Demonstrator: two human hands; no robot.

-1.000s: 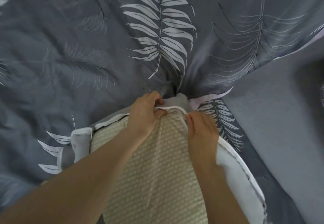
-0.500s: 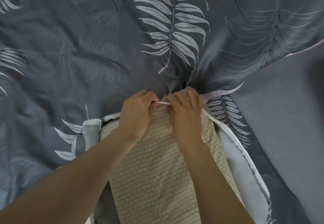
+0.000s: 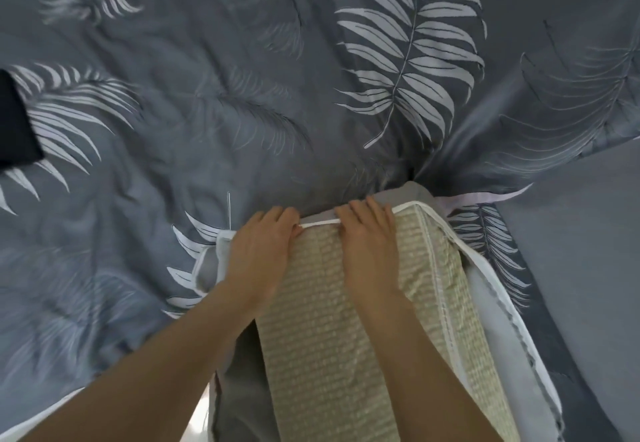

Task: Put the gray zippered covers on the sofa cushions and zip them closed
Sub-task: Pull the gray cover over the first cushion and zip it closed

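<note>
Spread farther apart now, the left hand [image 3: 259,254] and right hand [image 3: 367,244] pinch with curled fingers [image 3: 284,216] the white-edged gray fabric cover [image 3: 405,194] at the far end of the beige ribbed rectangular cushion [image 3: 329,337], frame centre; pulling both sides evenly should prevent bunching.

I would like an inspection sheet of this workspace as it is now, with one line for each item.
Surface: leaf-printed gray bedding, rumpled.
Job's things: beige cushion mostly bare; gray cover open around it, white edge at the cushion's far end; not zipped.
Clutter: dark object at the left border, cannot identify.
Grippers: left hand and right hand both grip the white edge.
Cables: nothing seen.
Surroundings: plain gray fabric at right.
</note>
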